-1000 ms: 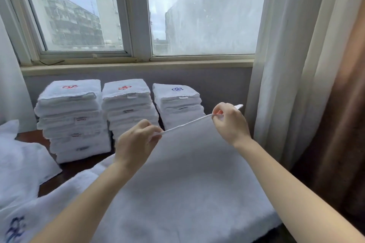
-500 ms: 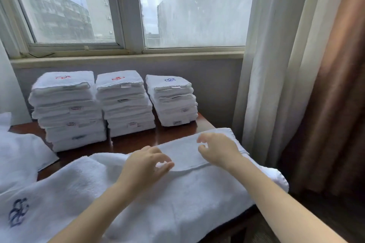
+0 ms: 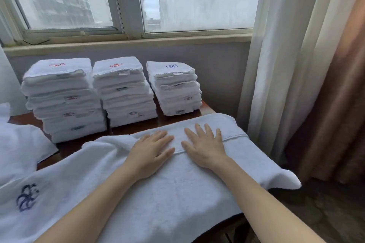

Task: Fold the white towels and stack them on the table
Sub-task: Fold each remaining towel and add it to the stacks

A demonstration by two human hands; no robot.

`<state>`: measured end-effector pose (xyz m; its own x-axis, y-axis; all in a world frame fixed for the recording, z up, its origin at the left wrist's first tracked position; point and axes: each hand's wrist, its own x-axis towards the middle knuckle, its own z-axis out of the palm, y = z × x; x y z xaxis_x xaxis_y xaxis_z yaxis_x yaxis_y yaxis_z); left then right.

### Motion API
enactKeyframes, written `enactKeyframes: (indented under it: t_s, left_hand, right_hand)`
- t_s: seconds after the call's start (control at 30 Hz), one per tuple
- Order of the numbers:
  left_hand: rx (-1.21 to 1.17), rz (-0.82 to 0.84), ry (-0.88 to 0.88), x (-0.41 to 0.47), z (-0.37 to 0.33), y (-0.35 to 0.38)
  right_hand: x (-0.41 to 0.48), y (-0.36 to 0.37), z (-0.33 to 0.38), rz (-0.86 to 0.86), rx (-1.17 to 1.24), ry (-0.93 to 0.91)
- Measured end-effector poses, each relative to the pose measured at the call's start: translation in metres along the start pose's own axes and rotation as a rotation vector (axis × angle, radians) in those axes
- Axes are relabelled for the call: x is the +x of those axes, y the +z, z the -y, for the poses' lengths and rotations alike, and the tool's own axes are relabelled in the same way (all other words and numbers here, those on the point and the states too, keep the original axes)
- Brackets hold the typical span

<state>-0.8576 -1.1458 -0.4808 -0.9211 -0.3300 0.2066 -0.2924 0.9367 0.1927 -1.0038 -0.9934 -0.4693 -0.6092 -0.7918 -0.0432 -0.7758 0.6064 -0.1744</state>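
A large white towel (image 3: 177,193) with a blue embroidered mark at its left end lies across the near part of the dark wooden table (image 3: 128,129). Its right end is folded back over itself, the hem running under my hands. My left hand (image 3: 152,152) and my right hand (image 3: 203,147) press flat on this fold, side by side, fingers straight and spread. Behind stand three stacks of folded white towels: a left stack (image 3: 61,98), a middle stack (image 3: 124,90) and a lower right stack (image 3: 174,89).
Another loose white towel (image 3: 17,150) lies at the table's left. A window sill and grey wall stand right behind the stacks. White and brown curtains (image 3: 296,65) hang at the right, beside the table's right edge. The spread towel's right corner hangs over that edge.
My hands held the towel's end raised by its edge, brought it down onto the towel, let go, and now lie flat on the fold.
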Motion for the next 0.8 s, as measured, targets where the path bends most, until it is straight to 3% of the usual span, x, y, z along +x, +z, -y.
enactKeyframes:
  t_s: [0.2,0.47,0.63,0.8]
  left_hand:
    - [-0.042,-0.016,-0.011,0.028,-0.003,-0.001]
    - [-0.217,-0.275,-0.152,-0.001,-0.007,-0.026]
    - [-0.210,-0.367,-0.278,-0.039,0.030,-0.075]
    - [-0.209,-0.418,-0.485,-0.094,0.080,-0.109]
  right_hand:
    - [0.030,-0.003,-0.016,-0.023,0.024,-0.015]
    - [0.023,-0.009,-0.010,-0.118,0.131,-0.089]
    - [0.011,-0.021,0.057,-0.194,0.354,-0.316]
    - [0.013,-0.030,0.149,-0.108,0.469,-0.519]
